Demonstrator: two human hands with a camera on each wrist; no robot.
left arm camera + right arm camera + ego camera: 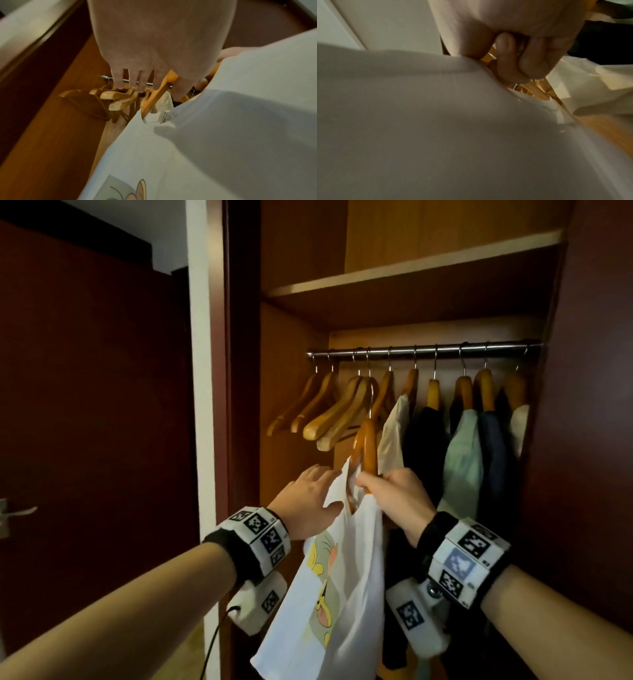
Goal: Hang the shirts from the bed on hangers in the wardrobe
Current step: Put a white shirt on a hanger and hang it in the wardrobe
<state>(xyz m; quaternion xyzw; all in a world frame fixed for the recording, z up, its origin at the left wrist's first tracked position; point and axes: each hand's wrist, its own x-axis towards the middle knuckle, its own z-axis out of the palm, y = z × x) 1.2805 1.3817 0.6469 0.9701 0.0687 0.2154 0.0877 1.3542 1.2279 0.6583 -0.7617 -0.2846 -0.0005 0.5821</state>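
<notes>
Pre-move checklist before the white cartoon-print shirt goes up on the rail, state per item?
1. Right hand grips the orange wooden hanger: ok.
2. Hanger inside the white cartoon-print shirt collar: ok; seated on both shoulders: cannot tell.
3. Left hand steadying the shirt, fingers straight: ok.
4. Hanger hook on the steel wardrobe rail: cannot tell.
5. Rail slot between the bare wooden hangers and the cream hung garment: not ok, crowded.

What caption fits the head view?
Right hand grips a hanger inside a white shirt; left hand spreads its collar below the rail.
</notes>
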